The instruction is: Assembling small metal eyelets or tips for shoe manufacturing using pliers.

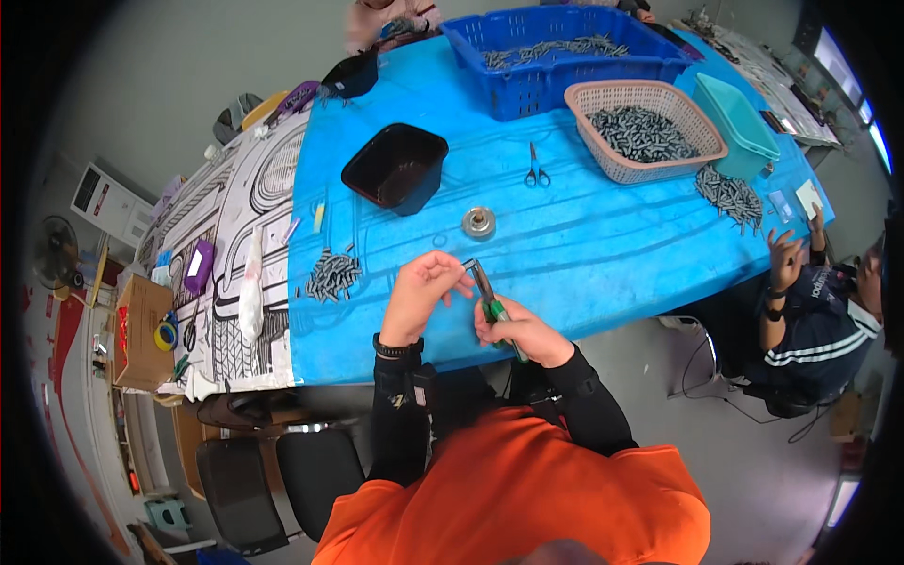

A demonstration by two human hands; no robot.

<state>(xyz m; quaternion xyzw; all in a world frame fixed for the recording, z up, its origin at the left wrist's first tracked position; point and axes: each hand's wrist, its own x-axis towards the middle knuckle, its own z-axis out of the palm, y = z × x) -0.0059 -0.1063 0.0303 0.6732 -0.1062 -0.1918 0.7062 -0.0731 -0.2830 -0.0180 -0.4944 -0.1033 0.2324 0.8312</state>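
My left hand [424, 294] pinches a small dark grey cylindrical piece [468, 265] between thumb and fingertips, above the near edge of the blue-covered table. In my right hand [533, 335] is a pair of pliers [485, 285] with green handles; its jaws point up and away, at the grey piece. Whether the jaws grip it is too small to tell. Just beyond my hands stands a small round metal and glass pot [478, 222] with a brownish top. To the left lies a pile of similar grey pieces [333, 275].
Farther off are a black tub [399, 200], scissors [536, 176], a blue crate [527, 102], a pink basket [617, 169] of grey pieces, a teal basket [744, 137] and another loose pile [730, 200]. A person [819, 320] sits at the right. Chairs [320, 476] stand behind left.
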